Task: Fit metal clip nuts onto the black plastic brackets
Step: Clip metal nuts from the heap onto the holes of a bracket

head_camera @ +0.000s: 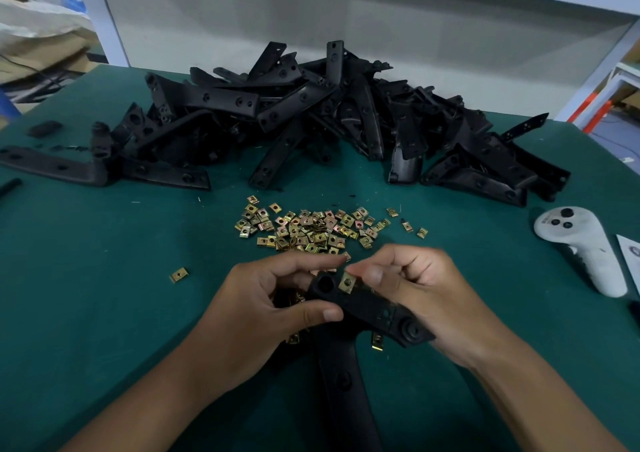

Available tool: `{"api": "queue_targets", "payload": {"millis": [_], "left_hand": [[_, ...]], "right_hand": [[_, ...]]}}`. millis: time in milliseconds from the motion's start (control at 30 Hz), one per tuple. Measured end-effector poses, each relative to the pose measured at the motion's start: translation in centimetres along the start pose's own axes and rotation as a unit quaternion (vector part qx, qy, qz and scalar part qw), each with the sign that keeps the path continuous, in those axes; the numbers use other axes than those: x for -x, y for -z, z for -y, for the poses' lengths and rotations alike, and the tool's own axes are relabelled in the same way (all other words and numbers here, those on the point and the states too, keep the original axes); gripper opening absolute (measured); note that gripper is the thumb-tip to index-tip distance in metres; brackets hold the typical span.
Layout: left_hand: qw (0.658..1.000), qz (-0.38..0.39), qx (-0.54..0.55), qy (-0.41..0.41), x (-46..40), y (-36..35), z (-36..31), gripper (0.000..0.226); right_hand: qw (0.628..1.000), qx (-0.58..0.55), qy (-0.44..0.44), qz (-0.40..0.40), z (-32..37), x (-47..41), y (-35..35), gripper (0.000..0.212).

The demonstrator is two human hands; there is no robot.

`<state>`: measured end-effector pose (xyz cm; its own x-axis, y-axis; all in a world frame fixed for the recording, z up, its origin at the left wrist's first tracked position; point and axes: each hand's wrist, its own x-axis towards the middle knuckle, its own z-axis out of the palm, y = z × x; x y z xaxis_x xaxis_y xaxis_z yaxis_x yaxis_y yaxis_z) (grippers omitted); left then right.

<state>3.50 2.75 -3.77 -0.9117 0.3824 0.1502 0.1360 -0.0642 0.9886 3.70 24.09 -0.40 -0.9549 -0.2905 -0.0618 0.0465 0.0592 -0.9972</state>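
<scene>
Left hand (277, 299) grips the near end of one black plastic bracket with moulded round holes (367, 309), thumb curled over its top face and fingers (311, 261) wrapped behind; judged purpose: to steady the part, hole end up, so the slot edge faces the other hand. Right hand (426, 289) pinches one brass-coloured square metal clip nut (347, 282) between thumb and forefinger, fingers clamped on it, with the nut touching the bracket edge just beside the large round hole; judged step: sliding the clip onto the edge, not yet seated. The bracket's long arm runs down toward the body, between the wrists. Loose stock of clip nuts (311, 226) lies just beyond the fingers on the green bench (104, 313), a scatter too many to count, within short reach, presumably for quick pick-up. Strays: one nut (179, 274) to the left of the left hand, one (377, 342) under the right hand, one (293, 338) under the left; a few more seem tucked in the left palm, count unclear. Heap of black brackets (311, 119) sits well beyond the nuts, dozens, uncountable. One white handheld controller (585, 251) rests well right of the right hand.
</scene>
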Motion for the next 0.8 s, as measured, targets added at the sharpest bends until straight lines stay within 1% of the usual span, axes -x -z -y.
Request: {"api": "queue_targets", "payload": {"millis": [67, 133, 200, 267, 333, 367, 400, 467, 500, 567, 600, 667, 800], "left_hand": [[1.000, 0.005, -0.003, -0.003, 0.0, 0.0, 0.0, 0.041], [1.000, 0.009, -0.007, -0.001, 0.1, 0.0, -0.2, 0.036], [1.000, 0.012, -0.009, 0.001, 0.1, 0.0, -0.3, 0.033], [1.000, -0.002, -0.009, -0.001, -0.1, 0.0, -0.2, 0.032], [1.000, -0.027, -0.002, 0.001, -0.3, 0.1, -0.2, 0.029], [0.999, -0.035, 0.003, 0.004, -0.3, 0.1, -0.2, 0.028], [0.999, -0.039, 0.009, 0.007, -0.3, 0.2, -0.3, 0.026], [0.999, -0.038, 0.021, 0.019, -0.3, 0.3, -0.5, 0.022], [0.999, -0.038, 0.025, 0.026, -0.2, 0.3, -0.6, 0.020], [0.998, -0.042, 0.022, 0.035, -0.2, 0.4, -0.5, 0.020], [0.998, -0.045, 0.018, 0.039, -0.2, 0.4, -0.5, 0.023], [0.998, -0.051, 0.020, 0.043, -0.3, 0.4, -0.4, 0.031], [0.997, -0.060, 0.026, 0.033, -0.3, 0.3, 0.0, 0.037]], "right_hand": [[0.999, 0.035, 0.003, 0.009, -0.3, 0.0, 0.3, 0.046], [0.999, 0.032, -0.001, 0.025, -0.6, 0.0, 0.5, 0.047], [0.999, -0.018, -0.015, 0.042, -0.7, 0.0, 0.5, 0.045], [0.993, -0.094, -0.037, 0.059, -0.9, -0.3, 0.5, 0.038], [0.980, -0.183, -0.072, 0.041, -1.0, -0.8, 0.7, 0.027], [0.965, -0.244, -0.095, 0.023, -1.2, -1.1, 0.9, 0.023], [0.940, -0.321, -0.118, 0.008, -1.3, -1.4, 1.3, 0.022], [0.877, -0.454, -0.157, -0.007, -1.1, -1.5, 1.8, 0.035], [0.856, -0.488, -0.167, -0.015, -1.0, -1.4, 2.0, 0.040], [0.840, -0.515, -0.170, -0.025, -0.9, -1.4, 2.2, 0.051], [0.838, -0.519, -0.165, -0.025, -0.8, -1.5, 2.3, 0.055], [0.842, -0.515, -0.160, -0.031, -0.7, -1.5, 2.3, 0.051], [0.871, -0.462, -0.160, -0.046, -0.8, -1.4, 2.2, 0.045]]}}
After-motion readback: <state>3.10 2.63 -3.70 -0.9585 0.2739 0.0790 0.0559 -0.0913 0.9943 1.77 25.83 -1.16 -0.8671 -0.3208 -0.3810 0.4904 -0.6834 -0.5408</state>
